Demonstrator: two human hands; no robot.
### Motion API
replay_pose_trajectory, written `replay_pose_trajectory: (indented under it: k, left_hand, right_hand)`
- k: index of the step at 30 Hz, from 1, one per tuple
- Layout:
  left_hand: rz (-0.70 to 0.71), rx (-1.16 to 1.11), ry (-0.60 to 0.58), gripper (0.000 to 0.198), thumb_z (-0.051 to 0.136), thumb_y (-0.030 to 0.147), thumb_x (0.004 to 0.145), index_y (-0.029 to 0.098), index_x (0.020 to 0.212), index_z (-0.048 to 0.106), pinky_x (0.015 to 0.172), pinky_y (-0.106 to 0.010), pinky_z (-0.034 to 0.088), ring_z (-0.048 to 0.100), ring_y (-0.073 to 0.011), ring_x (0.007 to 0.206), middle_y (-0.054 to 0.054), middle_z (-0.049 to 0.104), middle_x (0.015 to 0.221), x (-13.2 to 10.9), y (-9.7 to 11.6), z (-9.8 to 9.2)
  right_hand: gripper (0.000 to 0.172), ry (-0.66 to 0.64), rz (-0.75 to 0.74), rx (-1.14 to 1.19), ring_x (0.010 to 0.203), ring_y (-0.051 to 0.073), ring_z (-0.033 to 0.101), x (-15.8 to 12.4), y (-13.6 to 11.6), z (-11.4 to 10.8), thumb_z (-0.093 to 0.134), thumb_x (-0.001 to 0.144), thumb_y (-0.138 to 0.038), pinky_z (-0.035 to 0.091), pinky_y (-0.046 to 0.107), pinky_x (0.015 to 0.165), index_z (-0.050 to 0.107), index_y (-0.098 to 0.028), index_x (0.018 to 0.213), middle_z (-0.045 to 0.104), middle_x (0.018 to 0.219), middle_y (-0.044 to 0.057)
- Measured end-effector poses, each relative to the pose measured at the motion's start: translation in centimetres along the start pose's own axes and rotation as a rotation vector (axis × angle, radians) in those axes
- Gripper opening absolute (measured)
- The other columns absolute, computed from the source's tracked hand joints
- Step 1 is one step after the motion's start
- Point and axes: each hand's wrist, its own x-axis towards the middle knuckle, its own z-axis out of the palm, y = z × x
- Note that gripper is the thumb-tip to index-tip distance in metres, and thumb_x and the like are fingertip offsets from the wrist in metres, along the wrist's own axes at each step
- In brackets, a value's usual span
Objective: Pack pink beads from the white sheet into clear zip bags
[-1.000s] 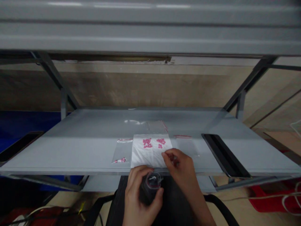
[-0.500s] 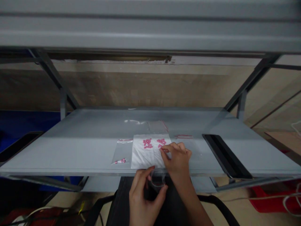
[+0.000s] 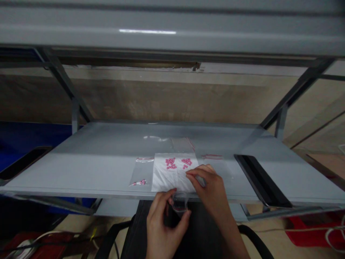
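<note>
A small clear cup [image 3: 180, 202] is gripped by the left hand [image 3: 164, 225] at the front edge of the bench [image 3: 81, 172], and the fingers [image 3: 193, 173] of the right hand [image 3: 211, 189] are laid on a white sheet [image 3: 167, 178] near pink beads [image 3: 170, 163], but a pinch there cannot be told

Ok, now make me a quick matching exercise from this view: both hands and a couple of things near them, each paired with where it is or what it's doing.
Column 1
1. left hand
2. right hand
3. pink beads
4. long black slot

Column 2
A. set into the right side of the grey shelf
B. holding a small clear plastic container
C. touching the white sheet
D. clustered over the white sheet

Pairs: 1-B, 2-C, 3-D, 4-A
</note>
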Motion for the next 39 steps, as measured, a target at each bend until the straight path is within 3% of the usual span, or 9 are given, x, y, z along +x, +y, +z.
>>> replay_pose_trajectory:
  k: [5,10,14,18,21,23,28,34,39]
  left_hand:
    - [-0.003,-0.003,0.014,0.034,0.072,0.021,0.071,0.018,0.105,0.067,0.057,-0.029,0.056,0.064,-0.0192,0.066,-0.003,0.066,0.079,0.0,0.0,0.0]
    - [0.013,0.007,0.008,0.036,0.073,0.020,0.071,0.018,0.106,0.066,0.057,-0.030,0.056,0.064,-0.0192,0.066,-0.003,0.065,0.079,0.0,-0.2,-0.1]
    - [0.003,0.032,-0.013,0.037,0.072,0.020,0.071,0.019,0.107,0.065,0.061,-0.032,0.057,0.065,-0.0205,0.069,-0.003,0.066,0.081,-0.1,-0.3,-0.1]
    - [-0.002,0.021,-0.043,0.037,0.072,0.021,0.072,0.019,0.108,0.065,0.066,-0.034,0.058,0.067,-0.0220,0.076,-0.005,0.068,0.087,-0.2,-0.6,-0.2]
    - [-0.003,0.022,-0.052,0.037,0.073,0.023,0.072,0.020,0.108,0.065,0.065,-0.033,0.058,0.067,-0.0216,0.075,-0.005,0.068,0.088,-0.2,-0.7,-0.3]
    - [-0.006,0.028,-0.041,0.037,0.073,0.024,0.072,0.020,0.108,0.065,0.061,-0.032,0.057,0.066,-0.0206,0.070,-0.004,0.068,0.084,-0.1,-0.6,-0.4]
    - [-0.003,0.037,-0.020,0.035,0.072,0.023,0.073,0.019,0.107,0.066,0.062,-0.033,0.057,0.066,-0.0214,0.072,-0.004,0.068,0.084,-0.1,-0.3,-0.4]
    - [0.040,0.068,0.014,0.039,0.072,0.022,0.073,0.020,0.111,0.063,0.063,-0.035,0.059,0.067,-0.0223,0.075,-0.006,0.069,0.089,-0.1,-0.5,-0.4]
    - [0.059,0.090,0.019,0.039,0.072,0.021,0.074,0.020,0.112,0.062,0.064,-0.035,0.059,0.068,-0.0221,0.076,-0.006,0.069,0.091,-0.2,-0.6,-0.5]
  right_hand:
    - [0.009,0.078,0.011,-0.339,0.077,0.023,0.056,1.3,1.7,2.6,0.067,0.084,-0.022,0.040,0.035,0.075,0.070,-0.018,0.076,0.069,0.078,0.007]
    - [0.014,0.105,0.026,-0.445,0.076,0.023,0.054,1.6,1.7,3.5,0.065,0.083,-0.019,0.035,0.033,0.069,0.069,-0.020,0.069,0.067,0.072,0.005]
    - [0.010,0.048,0.033,-0.176,0.074,0.021,0.057,1.3,0.4,2.1,0.067,0.077,-0.014,0.040,0.032,0.069,0.068,-0.020,0.068,0.065,0.069,0.003]
    - [0.010,-0.180,0.018,0.238,0.074,0.017,0.062,0.1,-2.0,-0.7,0.066,0.077,-0.013,0.047,0.029,0.070,0.070,-0.021,0.073,0.067,0.072,0.001]
    - [0.010,-0.259,0.029,0.335,0.072,0.016,0.063,-0.7,-2.4,-1.7,0.066,0.079,-0.015,0.049,0.027,0.067,0.071,-0.022,0.075,0.067,0.073,0.000]
    - [0.010,-0.198,0.039,0.279,0.072,0.017,0.063,-0.6,-1.6,-1.5,0.063,0.081,-0.017,0.049,0.028,0.067,0.071,-0.021,0.075,0.067,0.072,0.001]
    - [0.009,0.069,0.029,-0.145,0.076,0.024,0.061,0.6,1.6,0.9,0.062,0.079,-0.014,0.047,0.035,0.072,0.070,-0.017,0.078,0.067,0.074,0.007]
    - [0.016,0.102,0.003,-0.325,0.078,0.025,0.059,1.3,2.6,3.4,0.057,0.083,-0.010,0.046,0.035,0.073,0.070,-0.017,0.076,0.065,0.074,0.008]
    - [0.017,0.100,0.000,-0.297,0.077,0.024,0.060,1.5,2.3,3.2,0.056,0.080,-0.008,0.047,0.034,0.073,0.069,-0.017,0.073,0.067,0.074,0.008]
